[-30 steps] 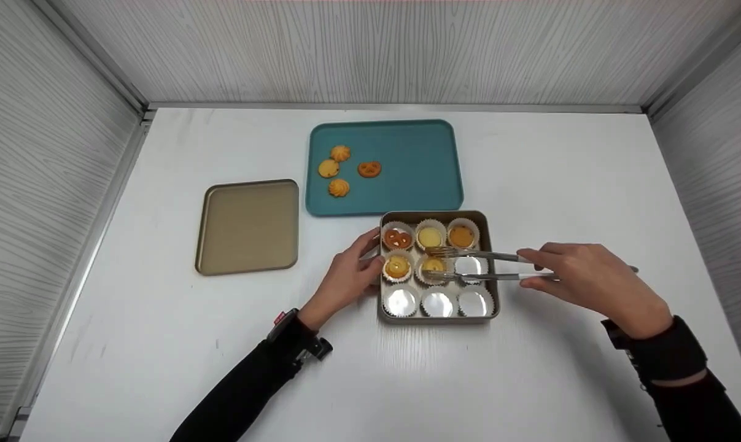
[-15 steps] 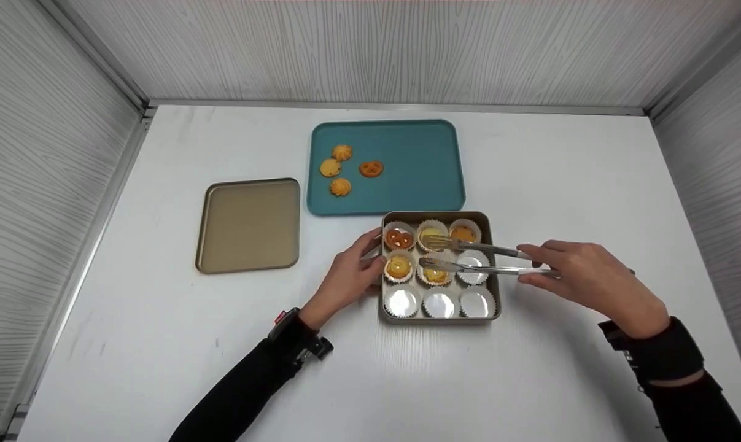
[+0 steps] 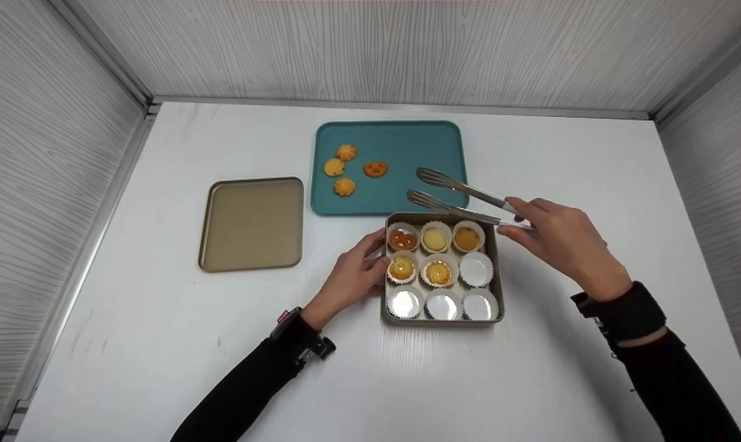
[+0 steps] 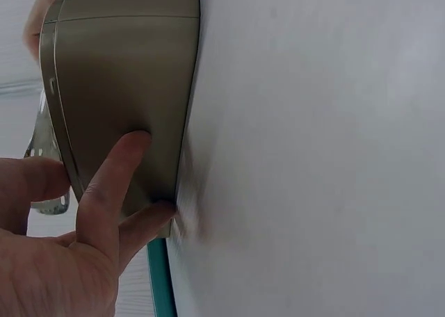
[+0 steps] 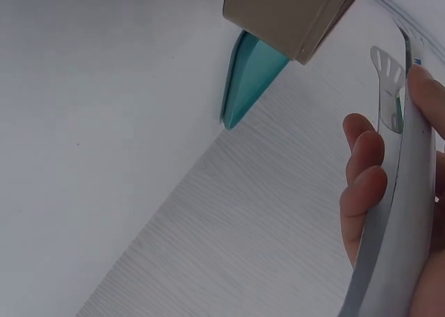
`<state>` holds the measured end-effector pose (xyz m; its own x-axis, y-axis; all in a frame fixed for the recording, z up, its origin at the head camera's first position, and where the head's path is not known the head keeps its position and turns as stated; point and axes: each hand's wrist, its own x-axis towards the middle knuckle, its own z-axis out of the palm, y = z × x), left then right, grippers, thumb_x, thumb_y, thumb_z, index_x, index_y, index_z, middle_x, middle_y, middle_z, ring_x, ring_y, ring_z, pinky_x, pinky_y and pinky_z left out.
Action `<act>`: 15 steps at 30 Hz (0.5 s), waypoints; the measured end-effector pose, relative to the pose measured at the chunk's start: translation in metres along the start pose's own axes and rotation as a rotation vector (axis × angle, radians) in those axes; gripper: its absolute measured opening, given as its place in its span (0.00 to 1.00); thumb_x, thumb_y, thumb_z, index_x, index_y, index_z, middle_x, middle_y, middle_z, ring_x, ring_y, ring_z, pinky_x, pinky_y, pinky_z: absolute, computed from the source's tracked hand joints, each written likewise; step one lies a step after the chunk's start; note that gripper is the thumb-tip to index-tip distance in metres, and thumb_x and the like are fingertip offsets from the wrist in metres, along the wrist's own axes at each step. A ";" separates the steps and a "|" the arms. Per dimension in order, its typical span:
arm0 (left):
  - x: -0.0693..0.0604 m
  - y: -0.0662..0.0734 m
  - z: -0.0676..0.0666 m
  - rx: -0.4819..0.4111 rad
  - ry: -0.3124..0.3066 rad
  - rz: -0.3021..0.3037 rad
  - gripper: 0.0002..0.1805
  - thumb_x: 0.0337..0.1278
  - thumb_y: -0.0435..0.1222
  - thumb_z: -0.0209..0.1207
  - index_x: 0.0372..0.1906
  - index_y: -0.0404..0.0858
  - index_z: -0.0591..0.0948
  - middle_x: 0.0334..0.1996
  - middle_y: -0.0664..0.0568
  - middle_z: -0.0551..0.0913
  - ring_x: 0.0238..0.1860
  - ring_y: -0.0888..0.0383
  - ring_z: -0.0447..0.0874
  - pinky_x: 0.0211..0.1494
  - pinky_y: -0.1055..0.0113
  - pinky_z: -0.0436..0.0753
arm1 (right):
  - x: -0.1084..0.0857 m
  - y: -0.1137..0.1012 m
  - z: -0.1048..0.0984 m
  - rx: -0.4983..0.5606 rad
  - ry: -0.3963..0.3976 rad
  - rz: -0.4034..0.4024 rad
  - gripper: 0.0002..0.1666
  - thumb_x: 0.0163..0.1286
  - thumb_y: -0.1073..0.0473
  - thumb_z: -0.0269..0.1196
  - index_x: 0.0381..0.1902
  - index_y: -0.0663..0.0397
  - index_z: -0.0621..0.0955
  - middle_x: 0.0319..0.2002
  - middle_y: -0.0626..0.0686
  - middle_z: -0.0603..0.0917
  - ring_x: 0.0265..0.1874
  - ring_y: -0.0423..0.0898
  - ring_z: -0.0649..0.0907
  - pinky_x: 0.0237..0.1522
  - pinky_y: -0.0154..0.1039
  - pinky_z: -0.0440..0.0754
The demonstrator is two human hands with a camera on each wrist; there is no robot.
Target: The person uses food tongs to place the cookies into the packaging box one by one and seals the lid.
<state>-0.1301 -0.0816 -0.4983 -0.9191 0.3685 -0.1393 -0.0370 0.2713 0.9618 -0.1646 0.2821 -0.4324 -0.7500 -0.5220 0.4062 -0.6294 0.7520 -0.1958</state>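
My right hand point(image 3: 557, 245) grips white-handled metal serving tongs point(image 3: 462, 184). Their slotted tips are spread apart with nothing between them, over the front right of the teal tray point(image 3: 407, 138) and the tin's back edge. A rectangular metal tin point(image 3: 499, 294) stands in front of that tray. Paper cups fill it in rows. Its back row holds a pretzel cookie point(image 3: 403, 239), a pale round cookie point(image 3: 434, 239) and a browner round cookie point(image 3: 467, 239). Two swirled cookies point(image 3: 438, 273) sit in the middle row. My left hand point(image 3: 352, 276) rests against the tin's left wall, fingertips point(image 4: 135, 142) pressing its side.
Several cookies lie on the left part of the teal tray, among them a pretzel cookie point(image 3: 375, 169) and a swirled cookie point(image 3: 344, 187). A bare gold lid or shallow tray point(image 3: 253, 227) lies at the left. Pale wood-grain panels point(image 3: 407, 55) border the white table.
My right hand has lifted the tongs from above the middle-row cookie, moving them away toward the teal tray; the cookie stays in its cup. The left hand keeps its place on the tin.
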 end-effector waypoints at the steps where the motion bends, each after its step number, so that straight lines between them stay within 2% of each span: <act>1: 0.000 0.000 0.000 -0.007 -0.002 -0.009 0.34 0.77 0.35 0.55 0.81 0.37 0.60 0.76 0.39 0.67 0.67 0.44 0.78 0.53 0.60 0.88 | 0.005 0.000 0.002 0.002 -0.007 0.005 0.30 0.62 0.54 0.78 0.59 0.61 0.84 0.32 0.58 0.87 0.23 0.50 0.84 0.24 0.46 0.83; 3: 0.000 0.000 0.000 -0.026 -0.004 -0.016 0.34 0.77 0.34 0.55 0.81 0.38 0.60 0.76 0.39 0.67 0.67 0.44 0.78 0.48 0.60 0.89 | 0.014 0.001 0.005 0.003 -0.029 0.019 0.29 0.63 0.53 0.77 0.59 0.61 0.84 0.33 0.59 0.88 0.23 0.52 0.85 0.25 0.48 0.84; 5: 0.000 0.000 0.000 -0.023 -0.004 -0.016 0.34 0.77 0.35 0.55 0.81 0.38 0.60 0.76 0.40 0.67 0.67 0.45 0.79 0.48 0.61 0.89 | 0.021 0.002 0.008 0.004 -0.052 0.034 0.29 0.64 0.53 0.76 0.59 0.62 0.84 0.33 0.60 0.88 0.24 0.53 0.86 0.26 0.50 0.85; 11: 0.001 -0.001 -0.001 -0.006 -0.001 0.000 0.33 0.76 0.35 0.56 0.81 0.37 0.61 0.75 0.39 0.68 0.66 0.44 0.79 0.57 0.59 0.86 | 0.039 0.003 0.014 -0.009 -0.123 0.060 0.29 0.68 0.51 0.73 0.61 0.61 0.83 0.35 0.61 0.88 0.27 0.55 0.86 0.29 0.51 0.86; 15: 0.002 -0.003 0.000 -0.026 0.011 0.003 0.33 0.76 0.34 0.56 0.80 0.37 0.62 0.75 0.38 0.68 0.66 0.43 0.79 0.59 0.58 0.85 | 0.051 0.008 0.020 -0.013 -0.183 0.062 0.29 0.70 0.49 0.71 0.62 0.62 0.82 0.37 0.61 0.88 0.29 0.55 0.87 0.31 0.52 0.87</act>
<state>-0.1318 -0.0818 -0.5011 -0.9236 0.3591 -0.1342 -0.0446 0.2469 0.9680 -0.2120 0.2530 -0.4310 -0.8127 -0.5380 0.2238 -0.5787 0.7897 -0.2034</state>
